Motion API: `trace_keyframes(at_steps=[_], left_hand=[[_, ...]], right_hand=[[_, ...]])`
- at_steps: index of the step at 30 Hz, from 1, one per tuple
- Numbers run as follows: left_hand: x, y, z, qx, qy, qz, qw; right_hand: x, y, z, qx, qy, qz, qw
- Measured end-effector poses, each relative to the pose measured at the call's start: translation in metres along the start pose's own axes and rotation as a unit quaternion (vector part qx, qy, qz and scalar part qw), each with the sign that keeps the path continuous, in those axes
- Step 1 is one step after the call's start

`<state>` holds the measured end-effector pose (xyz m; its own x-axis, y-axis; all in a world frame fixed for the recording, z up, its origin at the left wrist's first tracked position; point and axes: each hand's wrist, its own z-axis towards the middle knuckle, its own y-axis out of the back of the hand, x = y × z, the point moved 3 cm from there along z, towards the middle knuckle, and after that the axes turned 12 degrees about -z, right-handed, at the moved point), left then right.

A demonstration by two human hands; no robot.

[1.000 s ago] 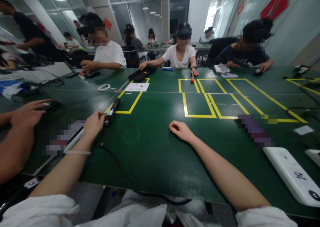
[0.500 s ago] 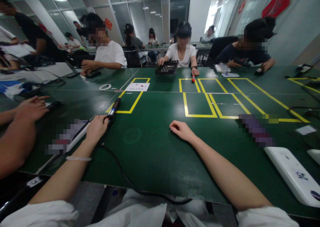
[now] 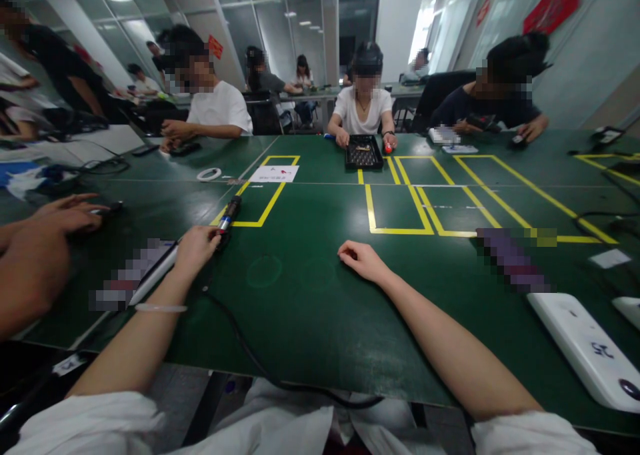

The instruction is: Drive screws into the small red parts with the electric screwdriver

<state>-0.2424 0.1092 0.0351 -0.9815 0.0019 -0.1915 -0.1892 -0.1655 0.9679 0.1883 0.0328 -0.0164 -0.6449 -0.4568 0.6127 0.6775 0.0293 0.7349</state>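
My left hand [image 3: 197,251] is closed around the near end of a dark cylindrical tool [image 3: 229,216] with a silver and blue band. The tool lies slanted beside a yellow-taped outline on the green table [image 3: 300,335]; my fingers partly hide its near end. My right hand [image 3: 364,260] rests on the table to the right of centre, fingers curled in a loose fist, with nothing seen in it. A black cable [image 3: 239,335] runs from just below my left hand down over the table's front edge.
Across the table a person holds a black tray [image 3: 363,153] beside a small red object [image 3: 389,149]. A white paper [image 3: 275,174] and a tape roll [image 3: 209,175] lie left of centre. A white device [image 3: 585,348] lies at right. Another person's hands [image 3: 50,228] are at left.
The person opposite has brought the black tray to the right and down to the table, next to the red object. My left hand has shifted slightly; my right hand stays put.
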Motion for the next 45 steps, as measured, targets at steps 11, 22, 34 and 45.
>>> trace_keyframes(at_steps=[11,22,34,45], left_hand=[[-0.062,-0.003,-0.008,-0.023,-0.024,-0.247,0.969],[-0.235,-0.055,-0.040,0.206,-0.092,-0.642,0.733],[-0.243,-0.091,-0.061,0.258,-0.100,-0.645,0.713],[-0.242,-0.091,-0.064,0.265,-0.106,-0.647,0.708]], right_hand=[[-0.001,-0.001,0.000,0.001,0.003,0.004,1.000],[-0.005,-0.002,-0.003,-0.018,-0.006,0.064,0.998],[-0.001,0.000,-0.002,-0.016,0.015,0.048,0.999],[-0.003,0.000,-0.001,-0.023,0.002,0.046,0.999]])
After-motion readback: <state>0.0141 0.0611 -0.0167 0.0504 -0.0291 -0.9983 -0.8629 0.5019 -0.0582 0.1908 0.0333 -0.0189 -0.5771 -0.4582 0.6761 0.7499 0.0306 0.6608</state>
